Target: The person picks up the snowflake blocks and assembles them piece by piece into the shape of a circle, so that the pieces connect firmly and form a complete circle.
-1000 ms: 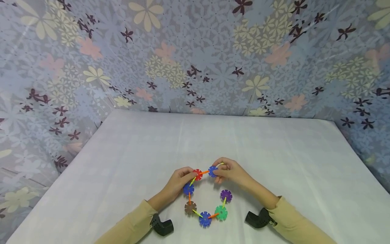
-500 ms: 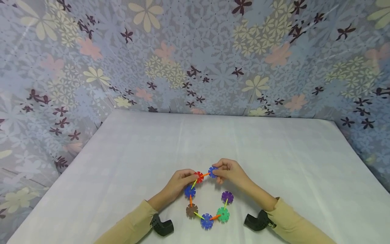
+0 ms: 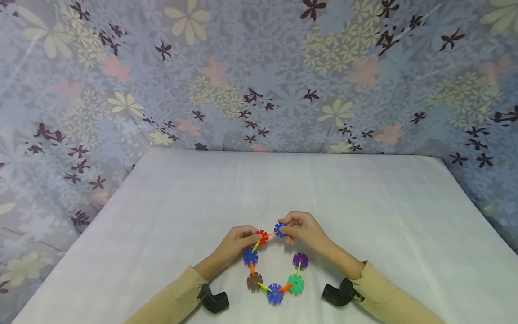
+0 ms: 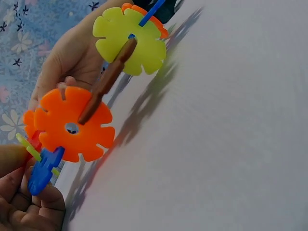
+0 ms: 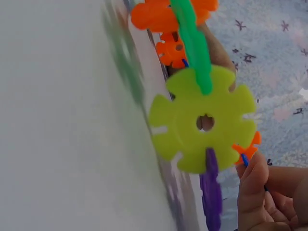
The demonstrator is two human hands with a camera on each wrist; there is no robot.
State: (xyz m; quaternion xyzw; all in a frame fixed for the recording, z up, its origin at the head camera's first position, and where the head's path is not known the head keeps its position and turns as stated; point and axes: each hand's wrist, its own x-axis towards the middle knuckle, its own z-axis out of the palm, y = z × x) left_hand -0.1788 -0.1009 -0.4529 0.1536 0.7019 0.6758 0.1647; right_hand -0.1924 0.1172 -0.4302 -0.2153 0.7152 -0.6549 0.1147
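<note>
Notched plastic snowflake discs are slotted together into a curved chain. In the head view my left hand (image 3: 234,246) pinches a red disc (image 3: 263,237) between thumb and fingers. To its right, my right hand (image 3: 306,230) pinches a blue disc (image 3: 279,230). An orange disc (image 3: 270,234), seen edge-on, joins these two. From the red disc the chain curves toward me through a brown disc (image 3: 254,282) and a green disc (image 3: 296,284) to a purple disc (image 3: 300,261), which lies apart from my right hand. A yellow disc (image 5: 204,115) fills the middle of the right wrist view.
A white cloth (image 3: 194,193) covers the table under the chain. Flower-patterned fabric (image 3: 259,76) hangs behind it and at the sides. Black camera mounts (image 3: 214,300) sit at both wrists, close beside the chain.
The red disc in my left hand has come slightly toward me, and the near part of the chain has shifted the same way. Both hands keep their pinch; the head view shifts a little.
</note>
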